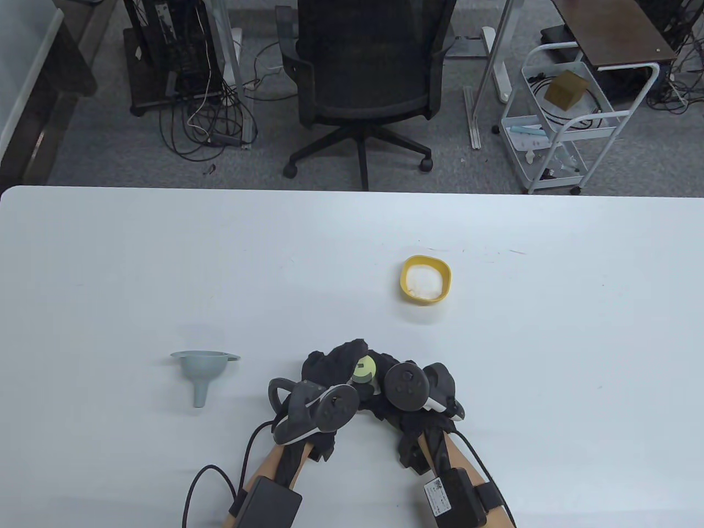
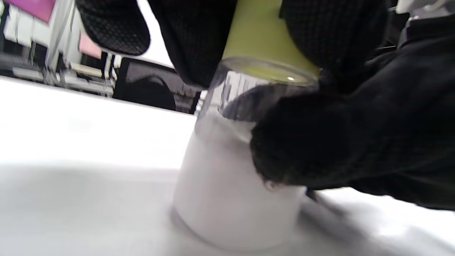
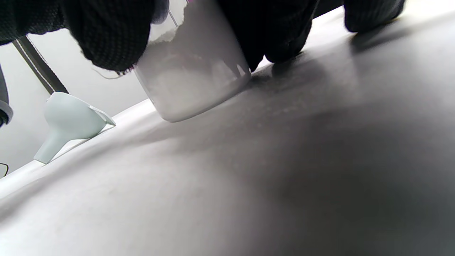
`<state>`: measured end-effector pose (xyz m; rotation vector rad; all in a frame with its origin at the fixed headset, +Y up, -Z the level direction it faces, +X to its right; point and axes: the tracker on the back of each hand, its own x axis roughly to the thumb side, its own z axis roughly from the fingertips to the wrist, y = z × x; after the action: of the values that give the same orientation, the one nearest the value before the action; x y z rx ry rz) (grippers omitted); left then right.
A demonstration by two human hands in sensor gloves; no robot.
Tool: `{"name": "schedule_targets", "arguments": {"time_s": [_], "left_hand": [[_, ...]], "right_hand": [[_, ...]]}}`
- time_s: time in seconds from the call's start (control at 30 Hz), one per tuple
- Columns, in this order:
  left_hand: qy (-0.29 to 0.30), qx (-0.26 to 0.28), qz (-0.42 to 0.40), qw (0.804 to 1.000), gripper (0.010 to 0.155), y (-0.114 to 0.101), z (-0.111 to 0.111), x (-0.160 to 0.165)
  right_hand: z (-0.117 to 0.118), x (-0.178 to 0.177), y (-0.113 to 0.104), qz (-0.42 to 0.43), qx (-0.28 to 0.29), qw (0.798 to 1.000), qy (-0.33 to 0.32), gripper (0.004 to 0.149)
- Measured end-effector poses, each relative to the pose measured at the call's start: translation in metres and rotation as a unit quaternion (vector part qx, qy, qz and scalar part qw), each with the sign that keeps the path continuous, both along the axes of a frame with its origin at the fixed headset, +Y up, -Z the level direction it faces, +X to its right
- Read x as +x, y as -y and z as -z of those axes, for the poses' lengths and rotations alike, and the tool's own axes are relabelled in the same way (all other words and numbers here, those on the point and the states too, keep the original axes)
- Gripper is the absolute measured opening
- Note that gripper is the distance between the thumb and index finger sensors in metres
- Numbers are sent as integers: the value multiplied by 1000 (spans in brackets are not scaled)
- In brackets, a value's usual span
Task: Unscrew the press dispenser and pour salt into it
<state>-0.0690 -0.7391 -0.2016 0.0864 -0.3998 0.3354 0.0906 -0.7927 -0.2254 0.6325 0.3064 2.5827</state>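
The press dispenser stands on the white table near the front edge, between my two hands. It is a clear jar partly filled with white salt, with a light green top. My left hand grips the green top from above, as the left wrist view shows. My right hand grips the jar body, fingers on both sides. A yellow bowl of salt sits farther back to the right. Most of the dispenser is hidden by my hands in the table view.
A pale grey-blue funnel lies on its side to the left of my hands; it also shows in the right wrist view. The table's far edge borders an office chair and a white cart.
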Motion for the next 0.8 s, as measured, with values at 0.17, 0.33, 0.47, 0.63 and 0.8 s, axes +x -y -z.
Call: {"name": "schedule_targets", "arguments": {"time_s": [0.17, 0.33, 0.47, 0.63, 0.8], "left_hand": [[105, -108, -37, 988, 93, -4, 16, -8], [96, -56, -35, 993, 86, 0, 17, -13], [80, -6, -5, 997, 86, 0, 11, -9], [62, 19, 11, 998, 86, 0, 6, -6], [7, 69, 46, 997, 89, 1, -3, 0]], "right_hand": [[0, -1, -1, -12, 5, 1000, -3, 92], [0, -1, -1, -13, 7, 1000, -3, 92], [0, -2, -1, -15, 10, 1000, -5, 91], [-1, -3, -1, -22, 14, 1000, -4, 91], [-3, -6, -1, -38, 19, 999, -2, 92]]}}
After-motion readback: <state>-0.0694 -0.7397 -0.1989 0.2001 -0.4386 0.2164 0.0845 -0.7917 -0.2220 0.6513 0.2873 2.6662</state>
